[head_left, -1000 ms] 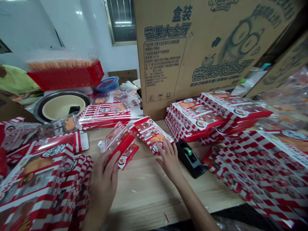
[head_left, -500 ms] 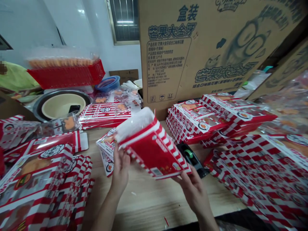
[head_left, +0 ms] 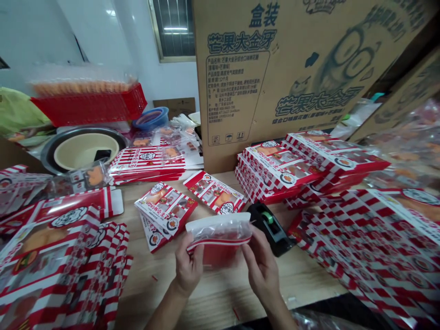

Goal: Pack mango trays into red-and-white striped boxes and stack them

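Observation:
Between my hands is a red-and-white striped snack box (head_left: pixel 220 253), its open end with a white flap and clear plastic facing up toward me. My left hand (head_left: pixel 188 266) grips its left edge, thumb on the near side. On the right edge, my right hand (head_left: pixel 260 261) holds it with thumb and fingers. The lower part of the box is blurred. Just beyond it lie a flat printed box (head_left: pixel 218 192) and a few overlapping printed boxes (head_left: pixel 167 208). A black tape dispenser (head_left: pixel 273 229) with green tape stands to the right of my right hand.
Stacks of striped boxes (head_left: pixel 374 247) fill the right side; more boxes (head_left: pixel 44 270) pile up at left. A large cardboard carton (head_left: pixel 237 105) stands behind. Back left are a cream basin (head_left: pixel 85 146), a red basket (head_left: pixel 92 107) and a person's yellow sleeve (head_left: pixel 20 110).
The box in my hands has come down and toward me and turned, so its open end now faces me. Both hands now grip its sides near the opening.

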Available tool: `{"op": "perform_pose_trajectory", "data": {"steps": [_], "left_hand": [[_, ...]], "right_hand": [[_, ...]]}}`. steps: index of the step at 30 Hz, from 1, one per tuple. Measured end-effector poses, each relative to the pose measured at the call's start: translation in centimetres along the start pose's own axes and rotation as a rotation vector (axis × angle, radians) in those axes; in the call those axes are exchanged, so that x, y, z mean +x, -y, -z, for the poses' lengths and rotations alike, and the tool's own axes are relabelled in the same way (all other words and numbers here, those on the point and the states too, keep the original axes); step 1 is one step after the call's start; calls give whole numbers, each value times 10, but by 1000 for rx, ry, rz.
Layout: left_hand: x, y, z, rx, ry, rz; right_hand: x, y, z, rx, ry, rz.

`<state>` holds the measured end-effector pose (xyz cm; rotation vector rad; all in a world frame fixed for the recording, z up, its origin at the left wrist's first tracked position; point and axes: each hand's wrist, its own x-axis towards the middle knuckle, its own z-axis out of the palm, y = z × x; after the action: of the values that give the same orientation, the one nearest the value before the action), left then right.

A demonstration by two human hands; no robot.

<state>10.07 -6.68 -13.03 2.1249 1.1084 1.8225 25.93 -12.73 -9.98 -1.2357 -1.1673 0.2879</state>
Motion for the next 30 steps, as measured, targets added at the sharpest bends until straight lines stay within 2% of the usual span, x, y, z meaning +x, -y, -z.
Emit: {"op": "perform_pose_trajectory", "data": {"steps": [3, 6, 9, 12, 13, 15, 17, 19, 26, 28, 30], "left_hand": [[4, 0, 10, -32, 44, 2], [11, -11, 23, -78, 121, 60], [21, -26, 35, -159, 280, 268], [33, -35, 44, -328, 378, 487], [38, -36, 46, -401, 404, 518], [50, -33, 50, -538, 541, 563], [62, -30, 53, -636, 706, 577], [72, -29, 54, -682, 777, 555], [87, -46, 57, -662, 718, 448], [87, -48, 59, -626, 709, 422], [87, -48, 62, -565, 750, 383]], "right_hand": [[1, 0, 12, -86, 89, 147], [4, 11, 21, -101, 158, 174], [9, 30, 20, 22, 207, 19], [11, 42, 17, 186, 160, -137], [11, 43, 17, 220, 168, -159], [11, 43, 19, 253, 246, -165], [10, 41, 24, 255, 335, -144], [9, 40, 27, 241, 366, -130], [12, 61, 18, 108, 249, -172], [14, 65, 15, 66, 267, -162], [14, 67, 14, 45, 287, -132]]}}
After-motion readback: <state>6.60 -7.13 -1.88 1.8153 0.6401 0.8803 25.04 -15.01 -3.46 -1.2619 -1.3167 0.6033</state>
